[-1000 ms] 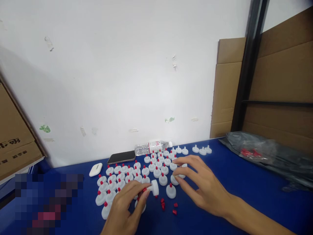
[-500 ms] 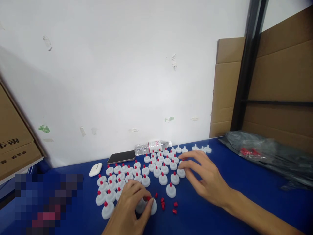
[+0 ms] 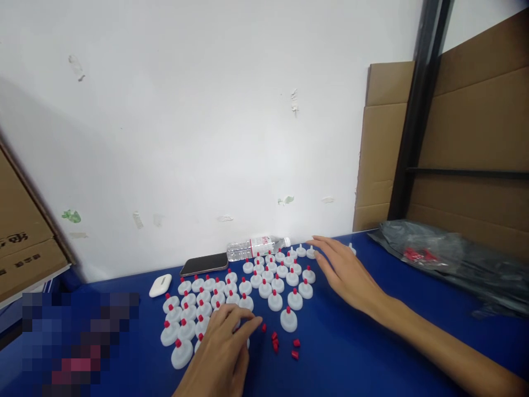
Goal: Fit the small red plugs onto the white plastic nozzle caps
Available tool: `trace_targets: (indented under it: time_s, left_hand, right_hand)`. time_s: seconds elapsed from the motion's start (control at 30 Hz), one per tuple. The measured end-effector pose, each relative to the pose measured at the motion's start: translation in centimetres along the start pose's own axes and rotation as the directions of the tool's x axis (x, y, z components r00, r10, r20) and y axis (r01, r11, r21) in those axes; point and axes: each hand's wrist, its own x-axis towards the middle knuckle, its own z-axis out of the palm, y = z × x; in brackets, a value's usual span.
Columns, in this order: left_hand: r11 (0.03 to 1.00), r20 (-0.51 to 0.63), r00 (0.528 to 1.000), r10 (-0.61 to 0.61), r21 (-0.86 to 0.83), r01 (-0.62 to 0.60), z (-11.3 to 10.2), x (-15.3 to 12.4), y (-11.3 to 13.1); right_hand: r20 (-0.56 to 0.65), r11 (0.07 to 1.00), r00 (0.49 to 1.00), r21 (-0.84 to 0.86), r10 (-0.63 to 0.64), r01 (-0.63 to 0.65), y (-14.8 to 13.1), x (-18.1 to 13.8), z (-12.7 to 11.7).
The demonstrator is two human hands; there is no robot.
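My left hand (image 3: 225, 339) is over the front of a crowd of white nozzle caps (image 3: 182, 354), most topped with small red tips (image 3: 178, 342). Its index finger stretches toward loose red tips (image 3: 275, 345) on the blue table, and no object shows between its fingers. Part of the palm and some caps beneath it are hidden. My right hand (image 3: 347, 270) reaches to the back right with fingers extended and nothing visibly held. Its fingertips are close to bare white nozzle caps (image 3: 311, 252) that have no red tip; whether they touch cannot be made out.
Along the wall lie a clear bottle (image 3: 258, 247), a black phone (image 3: 204, 264) and a white earbud case (image 3: 160, 286). Grey plastic bags (image 3: 463, 270) with red pieces rest at the right. Cardboard (image 3: 28, 231) stands at the left edge of the blue table (image 3: 351, 353).
My left hand has let go of the red-tipped cap it was pinching, and its index finger has straightened. My right hand has moved farther back, from the red-tipped caps toward the bare ones.
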Motion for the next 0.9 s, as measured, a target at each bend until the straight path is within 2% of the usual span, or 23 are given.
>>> trace_targets:
  time_s: [0.17, 0.27, 0.4, 0.73, 0.9]
  left_hand:
    - [0.998, 0.07, 0.998, -0.005, 0.069, 0.0, -0.1, -0.1, 0.4]
    - [0.996, 0.117, 0.993, 0.0, 0.084, -0.01, 0.0, -0.1, 0.4]
    - [0.997, 0.139, 0.989, -0.051, 0.073, 0.041, 0.0, -0.1, 0.3]
    - [0.998, 0.134, 0.989, -0.061, -0.008, 0.063, 0.3, -0.1, -0.1]
    - [0.998, 0.136, 0.989, -0.059, -0.015, 0.062, 0.1, 0.0, 0.0]
  right_hand:
    - [0.118, 0.996, 0.992, -0.089, 0.037, -0.027, 2.3, -0.2, 2.1]
    - [0.187, 0.993, 0.982, -0.117, 0.006, 0.016, 2.6, -0.3, 2.8]
    - [0.245, 0.986, 0.968, -0.142, -0.05, 0.086, 2.4, -0.4, 3.0]
    - [0.215, 0.972, 0.974, -0.207, -0.07, 0.115, 3.9, -0.2, 3.4]
    - [0.218, 0.964, 0.968, -0.203, -0.123, 0.169, 3.6, 0.2, 2.2]
